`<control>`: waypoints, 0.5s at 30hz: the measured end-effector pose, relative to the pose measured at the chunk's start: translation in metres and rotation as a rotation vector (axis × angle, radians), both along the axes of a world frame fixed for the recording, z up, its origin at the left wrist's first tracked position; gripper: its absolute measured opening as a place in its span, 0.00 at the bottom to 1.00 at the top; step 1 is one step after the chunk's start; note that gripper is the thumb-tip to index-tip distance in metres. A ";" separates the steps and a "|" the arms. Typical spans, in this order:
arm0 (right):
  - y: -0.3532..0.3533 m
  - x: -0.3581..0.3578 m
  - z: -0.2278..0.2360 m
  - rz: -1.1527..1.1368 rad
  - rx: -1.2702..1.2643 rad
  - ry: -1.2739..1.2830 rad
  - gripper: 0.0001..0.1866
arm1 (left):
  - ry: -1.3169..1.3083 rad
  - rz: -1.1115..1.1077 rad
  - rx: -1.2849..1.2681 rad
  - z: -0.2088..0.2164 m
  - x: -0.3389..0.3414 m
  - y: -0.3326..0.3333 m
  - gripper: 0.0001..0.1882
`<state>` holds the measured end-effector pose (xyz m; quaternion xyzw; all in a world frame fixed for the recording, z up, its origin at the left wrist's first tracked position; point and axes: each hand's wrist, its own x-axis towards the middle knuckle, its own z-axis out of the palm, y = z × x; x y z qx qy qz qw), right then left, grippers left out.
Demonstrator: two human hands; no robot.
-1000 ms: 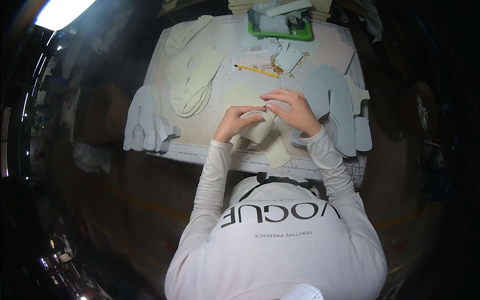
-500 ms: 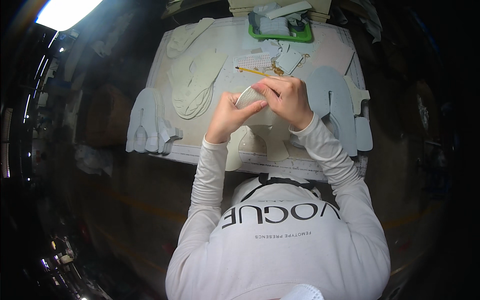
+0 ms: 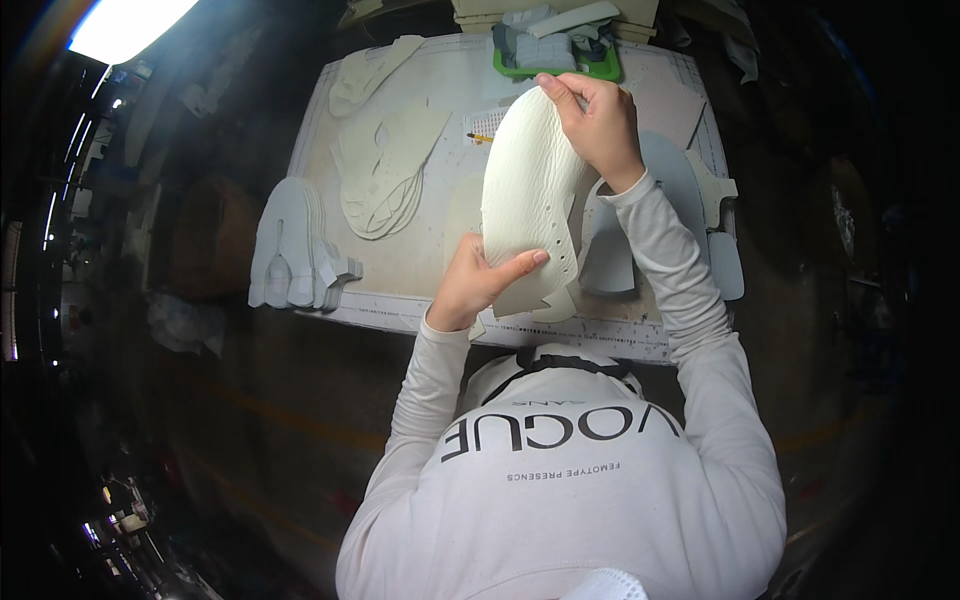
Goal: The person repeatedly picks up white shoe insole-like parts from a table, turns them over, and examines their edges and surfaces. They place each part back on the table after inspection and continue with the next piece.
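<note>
Overhead | cream leather panel (image 3: 528,195) held up above the surface's (image 3: 440,265) middle | left hand (image 3: 478,288) fingers pinch its lower edge, right hand (image 3: 600,125) fingers grip its top | likely light, pliable; best held by edges.

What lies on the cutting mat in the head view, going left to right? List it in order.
Stack of grey cut pieces → fan of cream cut pieces → left hand → cream perforated leather piece held up in both hands → right hand → grey pieces at the mat's right edge.
</note>
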<state>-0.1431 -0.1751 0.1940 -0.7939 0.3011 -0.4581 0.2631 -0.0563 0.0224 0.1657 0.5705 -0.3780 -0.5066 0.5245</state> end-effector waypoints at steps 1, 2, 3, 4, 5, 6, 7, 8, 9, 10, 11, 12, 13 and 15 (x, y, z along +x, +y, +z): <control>-0.003 0.001 0.000 -0.004 0.013 -0.008 0.16 | 0.001 -0.012 -0.005 -0.001 -0.002 0.004 0.13; -0.005 0.000 0.001 -0.003 0.016 0.002 0.16 | 0.001 -0.025 -0.011 -0.002 -0.003 0.008 0.13; -0.008 -0.001 0.002 -0.006 0.009 -0.001 0.16 | 0.002 -0.037 -0.016 -0.003 -0.005 0.012 0.13; -0.010 -0.001 0.003 -0.004 -0.001 -0.005 0.16 | 0.012 -0.047 0.005 -0.004 -0.007 0.016 0.13; -0.013 -0.001 0.004 -0.008 -0.003 -0.004 0.16 | 0.022 -0.057 0.026 -0.005 -0.008 0.019 0.12; -0.015 -0.001 0.005 0.000 -0.010 -0.014 0.17 | 0.032 -0.068 0.048 -0.005 -0.010 0.023 0.12; -0.018 -0.002 0.006 0.001 -0.010 -0.019 0.17 | 0.055 -0.077 0.072 -0.006 -0.011 0.026 0.11; -0.020 -0.002 0.007 -0.005 -0.003 -0.016 0.17 | 0.078 -0.087 0.097 -0.006 -0.013 0.029 0.10; -0.022 -0.002 0.008 0.008 -0.006 -0.033 0.17 | 0.097 -0.099 0.156 -0.006 -0.014 0.032 0.09; -0.024 -0.002 0.008 0.013 -0.002 -0.042 0.17 | 0.103 -0.115 0.095 -0.005 -0.017 0.035 0.09; -0.026 -0.002 0.009 0.031 -0.023 -0.064 0.17 | 0.115 -0.114 0.093 -0.004 -0.019 0.039 0.09; -0.028 -0.002 0.009 0.021 -0.038 -0.062 0.17 | 0.127 -0.115 0.094 -0.004 -0.021 0.042 0.09; -0.030 -0.002 0.010 0.024 -0.076 -0.073 0.16 | 0.141 -0.119 0.069 -0.004 -0.023 0.045 0.09; -0.035 -0.002 0.011 0.058 -0.061 -0.104 0.16 | 0.136 -0.116 0.147 -0.005 -0.024 0.051 0.09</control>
